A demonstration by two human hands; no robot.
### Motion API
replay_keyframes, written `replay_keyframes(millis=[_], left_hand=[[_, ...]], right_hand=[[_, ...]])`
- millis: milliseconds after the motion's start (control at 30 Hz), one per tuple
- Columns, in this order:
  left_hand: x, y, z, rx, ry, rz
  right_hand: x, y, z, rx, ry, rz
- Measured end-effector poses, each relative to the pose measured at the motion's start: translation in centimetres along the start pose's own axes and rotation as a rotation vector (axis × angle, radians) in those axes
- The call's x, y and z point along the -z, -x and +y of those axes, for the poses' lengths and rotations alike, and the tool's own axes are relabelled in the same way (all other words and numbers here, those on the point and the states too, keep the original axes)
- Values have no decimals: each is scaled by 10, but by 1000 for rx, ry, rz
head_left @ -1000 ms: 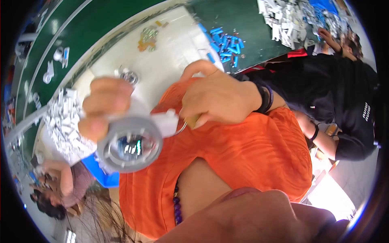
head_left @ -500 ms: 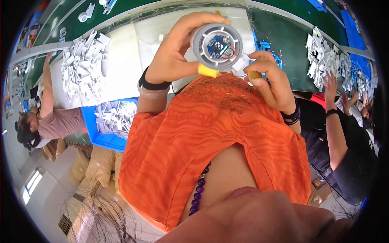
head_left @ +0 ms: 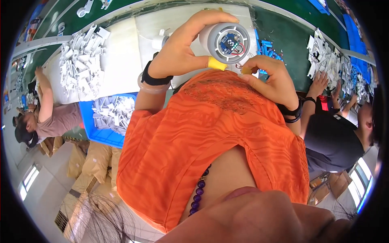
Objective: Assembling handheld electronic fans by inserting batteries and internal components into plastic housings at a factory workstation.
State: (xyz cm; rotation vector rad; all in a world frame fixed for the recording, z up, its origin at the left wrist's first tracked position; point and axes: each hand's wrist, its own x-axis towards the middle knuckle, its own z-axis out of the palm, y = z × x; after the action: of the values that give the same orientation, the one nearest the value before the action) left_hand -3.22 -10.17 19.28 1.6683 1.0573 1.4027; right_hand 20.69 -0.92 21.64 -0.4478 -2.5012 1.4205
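Observation:
My left hand (head_left: 180, 52) is wrapped round a white cylindrical housing (head_left: 207, 37) with a grey ring at its end. Set inside the ring's spokes is a small blue circuit board (head_left: 229, 43) with lit marks, and a red wire curves beside it. A yellow wrap (head_left: 216, 64) covers my left thumb, just below the ring. Close to the housing's lower right edge, my right hand (head_left: 273, 81) has its thumb and forefinger drawn together beside a small tan patch (head_left: 246, 70). What these fingers pinch is too small to make out.
White plastic parts (head_left: 83, 65) are heaped on the table at left, above a blue bin (head_left: 90, 130) of similar parts. Blue cylinders (head_left: 266, 50) lie beyond my right hand. Another white heap (head_left: 318, 52) is farther right. Co-workers sit at left (head_left: 60, 119) and right (head_left: 332, 137).
The housing has moved slightly right and tilted, showing more of its white side. My right hand has come in closer beneath its edge. At right, the co-worker has leaned and shifted an arm.

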Motion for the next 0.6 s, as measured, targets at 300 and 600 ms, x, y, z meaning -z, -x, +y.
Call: replay_keyframes(millis=[300,600], left_hand=[[10,-7,48,-365,-153,-102],[7,9,108,-257,-143,-64]], right_hand=[[-4,8,-18,598,203,220],[-17,2,-33,774,173,351]])
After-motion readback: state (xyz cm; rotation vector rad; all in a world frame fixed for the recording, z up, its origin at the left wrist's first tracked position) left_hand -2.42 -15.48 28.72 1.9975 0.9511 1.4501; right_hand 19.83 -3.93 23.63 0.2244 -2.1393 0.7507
